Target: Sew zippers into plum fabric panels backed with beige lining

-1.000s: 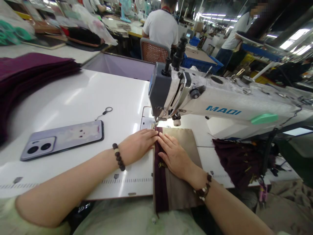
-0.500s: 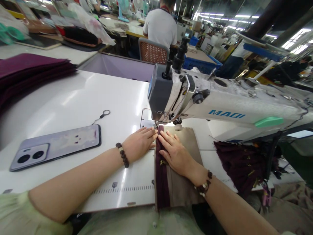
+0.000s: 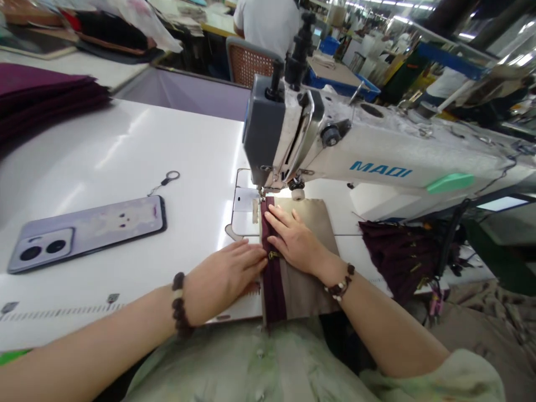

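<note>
A taupe fabric panel lies under the needle end of the sewing machine, with a dark maroon zipper strip along its left edge. On the strip is a brass zipper pull. My right hand rests flat on the panel, fingers stretched toward the presser foot, fingertips on the strip. Beside the strip's left edge is my left hand, palm down with fingers extended, its fingertips touching the edge. Its thumb is partly hidden beneath the fingers.
A phone with a ring strap lies on the white table at left. Stacked maroon fabric is behind it. Right of the panel sits a bunch of maroon zipper pieces. A person in white sits beyond the machine.
My left hand has slid back toward me along the strip, away from the presser foot. My right hand stays on the panel. The whole view has tilted downward.
</note>
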Tool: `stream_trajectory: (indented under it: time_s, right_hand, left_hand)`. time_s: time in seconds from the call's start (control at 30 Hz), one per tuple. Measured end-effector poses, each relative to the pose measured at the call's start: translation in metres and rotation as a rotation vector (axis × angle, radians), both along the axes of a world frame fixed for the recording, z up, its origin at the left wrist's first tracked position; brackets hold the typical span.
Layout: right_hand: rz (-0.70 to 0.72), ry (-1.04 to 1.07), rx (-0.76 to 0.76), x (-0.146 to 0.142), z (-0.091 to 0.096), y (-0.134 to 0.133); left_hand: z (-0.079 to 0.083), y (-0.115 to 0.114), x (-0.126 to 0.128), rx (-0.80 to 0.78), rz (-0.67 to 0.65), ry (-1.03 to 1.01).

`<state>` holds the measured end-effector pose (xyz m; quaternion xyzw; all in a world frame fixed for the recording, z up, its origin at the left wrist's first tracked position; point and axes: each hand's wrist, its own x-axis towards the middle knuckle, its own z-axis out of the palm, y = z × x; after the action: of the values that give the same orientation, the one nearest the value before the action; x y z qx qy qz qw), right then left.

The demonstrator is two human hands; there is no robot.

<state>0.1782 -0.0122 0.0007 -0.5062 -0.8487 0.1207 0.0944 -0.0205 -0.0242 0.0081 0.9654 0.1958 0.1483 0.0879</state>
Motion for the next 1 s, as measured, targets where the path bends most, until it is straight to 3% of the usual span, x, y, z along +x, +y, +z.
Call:
stream_trajectory:
  time_s: [0.1,0.23,0.47,1.0]
  right_hand:
    - [0.000,0.021,0.019,0.001,-0.003,-0.001]
    - [0.010,0.009,0.019,0.003,-0.004,-0.002]
    - [-0.006,-0.005,0.052,0.001,-0.003,-0.003]
    - [0.010,-0.058,0.066,-0.001,-0.004,-0.003]
  left_hand:
    - [-0.002,-0.030,-0.001,-0.005,-0.016,-0.107]
    - [-0.002,-0.048,0.005,0.090,0.003,-0.202]
    - [0.002,-0.052,0.011,0.150,-0.015,-0.279]
    - [-0.010,-0.059,0.011,0.054,-0.014,-0.217]
